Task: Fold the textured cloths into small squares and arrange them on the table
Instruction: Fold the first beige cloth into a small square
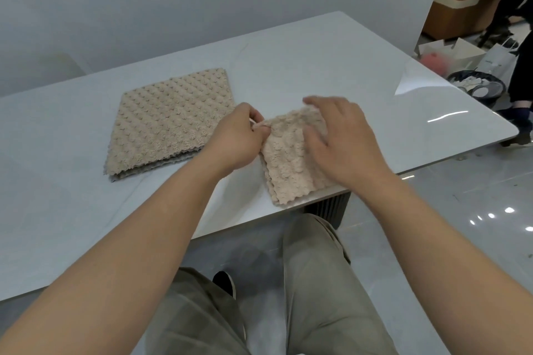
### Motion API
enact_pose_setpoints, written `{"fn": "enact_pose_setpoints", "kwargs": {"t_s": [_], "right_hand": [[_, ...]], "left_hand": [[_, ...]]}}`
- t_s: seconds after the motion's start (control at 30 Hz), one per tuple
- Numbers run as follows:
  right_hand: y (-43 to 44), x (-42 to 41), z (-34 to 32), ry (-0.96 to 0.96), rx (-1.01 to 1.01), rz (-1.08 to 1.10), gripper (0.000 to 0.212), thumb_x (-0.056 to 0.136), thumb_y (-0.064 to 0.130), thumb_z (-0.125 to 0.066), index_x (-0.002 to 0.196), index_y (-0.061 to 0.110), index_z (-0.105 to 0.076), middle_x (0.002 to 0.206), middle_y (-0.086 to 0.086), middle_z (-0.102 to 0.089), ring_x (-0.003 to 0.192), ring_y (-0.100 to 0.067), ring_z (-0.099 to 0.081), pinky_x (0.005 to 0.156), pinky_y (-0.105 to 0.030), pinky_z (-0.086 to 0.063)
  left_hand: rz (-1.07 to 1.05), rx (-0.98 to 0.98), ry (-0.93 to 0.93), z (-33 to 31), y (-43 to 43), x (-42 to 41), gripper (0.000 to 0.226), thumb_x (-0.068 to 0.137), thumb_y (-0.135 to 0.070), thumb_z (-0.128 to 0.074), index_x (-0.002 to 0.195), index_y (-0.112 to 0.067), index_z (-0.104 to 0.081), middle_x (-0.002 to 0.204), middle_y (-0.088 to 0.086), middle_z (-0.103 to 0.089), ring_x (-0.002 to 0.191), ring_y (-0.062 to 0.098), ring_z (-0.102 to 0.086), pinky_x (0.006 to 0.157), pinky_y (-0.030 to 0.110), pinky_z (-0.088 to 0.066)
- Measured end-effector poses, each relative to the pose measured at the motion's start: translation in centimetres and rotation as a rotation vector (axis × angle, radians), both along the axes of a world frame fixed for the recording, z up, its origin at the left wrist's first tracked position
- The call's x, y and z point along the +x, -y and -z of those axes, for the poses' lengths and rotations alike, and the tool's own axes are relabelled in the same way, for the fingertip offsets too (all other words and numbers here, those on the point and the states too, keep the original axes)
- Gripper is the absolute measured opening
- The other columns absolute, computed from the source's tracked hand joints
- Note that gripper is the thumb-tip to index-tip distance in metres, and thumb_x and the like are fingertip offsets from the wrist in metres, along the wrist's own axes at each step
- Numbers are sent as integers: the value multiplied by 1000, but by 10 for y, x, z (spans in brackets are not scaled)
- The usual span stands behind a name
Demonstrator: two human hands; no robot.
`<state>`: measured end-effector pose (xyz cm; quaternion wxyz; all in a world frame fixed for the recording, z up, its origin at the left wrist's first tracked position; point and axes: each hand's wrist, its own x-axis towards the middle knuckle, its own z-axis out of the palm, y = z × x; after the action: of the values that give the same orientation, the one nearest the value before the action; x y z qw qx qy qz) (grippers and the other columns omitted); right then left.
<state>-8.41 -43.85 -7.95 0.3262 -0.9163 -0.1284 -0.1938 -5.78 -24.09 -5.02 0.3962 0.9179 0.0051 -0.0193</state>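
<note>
Beige cloth [288, 164] folded small at tabletop [317, 60] near edge.
Pinched at loop by left hand [236, 138], pressed flat under open right hand [340, 138] to keep fold.

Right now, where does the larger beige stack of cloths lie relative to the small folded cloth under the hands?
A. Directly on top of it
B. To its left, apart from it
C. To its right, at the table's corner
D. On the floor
B: the larger stack of cloths lies flat on the table, left of the small folded cloth, with the left hand between them.

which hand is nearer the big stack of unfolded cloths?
Left. The left hand sits just off the stack of unfolded cloths' right edge, pinching the small folded cloth. The right hand is farther right, pressing on that cloth.
</note>
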Motion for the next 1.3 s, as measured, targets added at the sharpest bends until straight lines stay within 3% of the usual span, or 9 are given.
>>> {"fn": "enact_pose_setpoints", "kwargs": {"t_s": [0.1, 0.2, 0.33, 0.53, 0.67, 0.8, 1.03, 1.2, 1.3], "right_hand": [[5, 20, -19, -140, 48, -65, 43, 97, 37, -56, 139, 29, -51, 140, -1, -51, 130, -16, -42, 111, -29, -35], [3, 19, -38, -107, 134, -153, 20, 92, 36, -67, 107, 27, -57, 113, 5, -60, 102, -6, -50, 85, -11, -39], [-12, 9, -46, -87, 272, -242, 25, 87, 39, -75, 92, 27, -54, 103, 10, -64, 93, -14, -59, 79, -33, -51], [-41, 6, -42, -234, 314, -373, 12, 91, 47, -70, 95, 36, -66, 89, 18, -66, 84, -5, -63, 71, -22, -46], [-55, 8, -45, -310, 307, -471, 44, 92, 56, -63, 82, 14, -69, 81, -6, -65, 76, -25, -58, 69, -33, -43], [-71, 3, -53, -391, 244, -573, 74, 85, 73, -57, 84, -1, -62, 79, -16, -58, 67, -22, -51, 67, -39, -45], [-94, -18, -64, -420, 341, -873, 67, 90, 56, -64, 82, -9, -51, 83, -26, -43, 76, -38, -48, 70, -53, -43], [-89, -7, -61, -364, 284, -687, 70, 86, 73, -55, 88, 4, -69, 91, -17, -64, 86, -35, -60, 82, -54, -53], [-91, -3, -59, -390, 367, -580, 78, 86, 74, -56, 86, -3, -68, 92, -24, -65, 75, -26, -60, 73, -37, -52]], "left_hand": [[-2, -134, 166, -19, 0, -12, 16, 97, -21, -65, 107, -31, -56, 106, -3, -66, 84, 13, -67, 63, 27, -54], [-9, -261, 294, -35, -9, -21, 24, 96, -20, -67, 111, -35, -56, 108, -4, -67, 87, 11, -66, 66, 27, -55], [-32, -420, 406, -49, -28, -33, 26, 96, -18, -66, 115, -33, -56, 104, 0, -72, 91, 14, -68, 80, 33, -56], [-132, -446, 503, -60, -58, -39, 24, 87, -33, -70, 105, -38, -55, 103, 5, -70, 90, 22, -66, 84, 43, -56], [-163, -393, 540, -65, -81, -41, 24, 88, -29, -73, 98, -35, -52, 88, -8, -64, 79, 10, -60, 79, 38, -52], [-165, -335, 525, -67, -101, -44, 27, 87, -22, -75, 90, -35, -51, 81, -10, -66, 74, 11, -58, 76, 40, -51], [-181, -315, 481, -59, -118, -50, 25, 90, -9, -72, 80, -21, -53, 81, -2, -63, 77, 12, -59, 72, 34, -50], [-259, -448, 463, -52, -135, -54, 31, 90, -5, -73, 73, -21, -52, 81, 2, -64, 78, 17, -58, 77, 39, -51], [-285, -451, 499, -49, -127, -56, 33, 91, -4, -71, 72, -20, -50, 74, -5, -58, 72, 9, -55, 73, 27, -49]]}}
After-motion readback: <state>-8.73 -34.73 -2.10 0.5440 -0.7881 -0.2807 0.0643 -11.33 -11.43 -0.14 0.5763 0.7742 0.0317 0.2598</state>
